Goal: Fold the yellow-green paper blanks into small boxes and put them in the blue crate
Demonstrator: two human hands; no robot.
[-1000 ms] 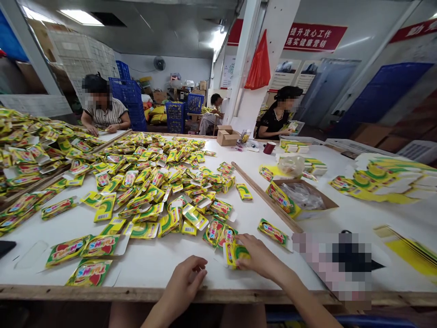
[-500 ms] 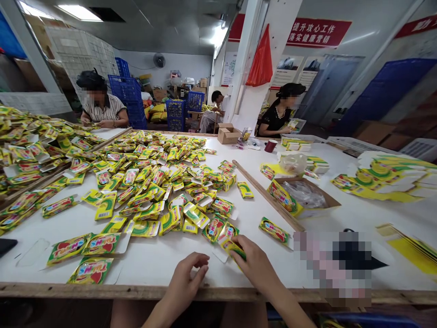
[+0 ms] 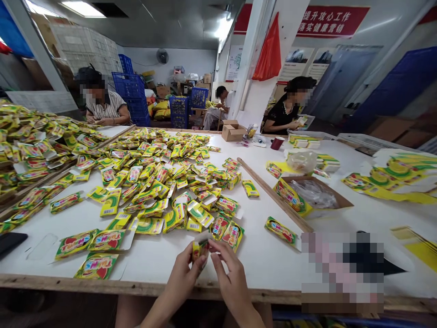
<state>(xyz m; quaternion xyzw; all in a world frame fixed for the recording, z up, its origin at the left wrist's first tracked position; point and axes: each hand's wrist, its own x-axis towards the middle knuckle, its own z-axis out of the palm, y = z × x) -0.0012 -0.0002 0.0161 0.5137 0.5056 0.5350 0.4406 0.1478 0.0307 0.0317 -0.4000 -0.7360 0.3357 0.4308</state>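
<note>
Both of my hands hold one small yellow-green packet (image 3: 200, 248) upright above the near edge of the white table (image 3: 266, 255). My left hand (image 3: 182, 275) pinches its left side, my right hand (image 3: 229, 275) pinches its right side. Just beyond lie two more packets (image 3: 227, 231), and a large spread of the same packets (image 3: 160, 182) covers the table's middle. A single packet (image 3: 280, 229) lies to the right.
A wooden stick (image 3: 273, 193) lies diagonally right of the pile. An open cardboard box (image 3: 316, 196) with clear plastic stands beyond it. More packets heap at the far left (image 3: 30, 150). Three people sit at the far side. A dark phone (image 3: 10, 241) lies at the left edge.
My right hand picked a packet off the table and brought it leftward and toward me. My left hand rose from the table to meet it, and both now hold it.
</note>
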